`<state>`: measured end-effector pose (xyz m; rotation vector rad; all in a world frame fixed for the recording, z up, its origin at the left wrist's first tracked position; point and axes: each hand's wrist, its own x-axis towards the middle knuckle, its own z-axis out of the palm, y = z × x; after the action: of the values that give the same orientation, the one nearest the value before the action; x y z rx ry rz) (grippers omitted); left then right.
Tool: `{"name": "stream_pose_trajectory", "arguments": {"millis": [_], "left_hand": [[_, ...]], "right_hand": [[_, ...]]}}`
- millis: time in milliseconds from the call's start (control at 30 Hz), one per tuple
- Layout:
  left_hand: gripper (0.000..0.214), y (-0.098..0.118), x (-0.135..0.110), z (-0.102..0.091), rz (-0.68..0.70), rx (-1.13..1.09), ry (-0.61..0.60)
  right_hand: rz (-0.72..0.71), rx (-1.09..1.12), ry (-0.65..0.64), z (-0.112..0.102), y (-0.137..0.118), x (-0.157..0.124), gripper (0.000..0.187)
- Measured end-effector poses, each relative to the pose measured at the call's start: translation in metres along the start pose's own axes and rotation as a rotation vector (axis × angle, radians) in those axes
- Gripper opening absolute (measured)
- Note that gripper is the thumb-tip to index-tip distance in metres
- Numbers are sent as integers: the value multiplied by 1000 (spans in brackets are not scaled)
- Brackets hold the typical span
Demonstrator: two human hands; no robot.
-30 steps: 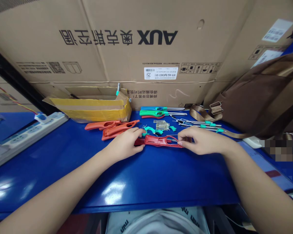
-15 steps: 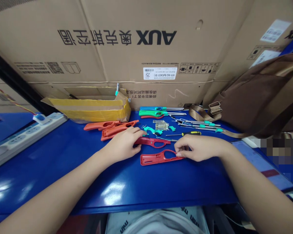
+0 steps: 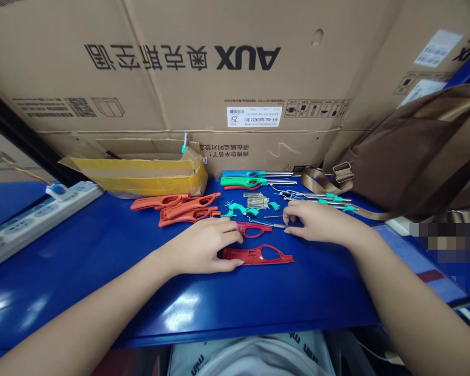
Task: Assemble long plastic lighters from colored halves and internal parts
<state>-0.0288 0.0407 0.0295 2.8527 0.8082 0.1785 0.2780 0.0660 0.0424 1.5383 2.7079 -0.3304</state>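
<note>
Two red plastic lighter shell halves lie on the blue table. The far red half has a thin metal rod running out of its right end. The near red half lies flat, hollow side up. My left hand lies flat with its fingers stretched out, the fingertips on the far half's left end and the thumb against the near half's left end. My right hand rests on the table, its fingertips curled and pinched on the rod's right end.
Orange shell halves, teal triggers and clear small parts lie behind my hands. Farther back are finished lighters, rods with teal ends, a yellow-taped box, a power strip, a brown bag and large cartons.
My right hand drew one red half toward me, laid it on the table and went back to the rod. My left hand slid nearer, onto both halves' left ends.
</note>
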Motion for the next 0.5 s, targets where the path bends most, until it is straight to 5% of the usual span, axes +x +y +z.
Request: {"name": "stream_pose_trajectory", "arguments": {"millis": [300, 500], "left_hand": [[21, -5, -3, -8, -119, 64, 150], [11, -19, -1, 3, -213, 70, 91]], "right_hand": [[17, -89, 20, -2, -14, -4, 9], [-38, -174, 91, -13, -40, -11, 14]]}}
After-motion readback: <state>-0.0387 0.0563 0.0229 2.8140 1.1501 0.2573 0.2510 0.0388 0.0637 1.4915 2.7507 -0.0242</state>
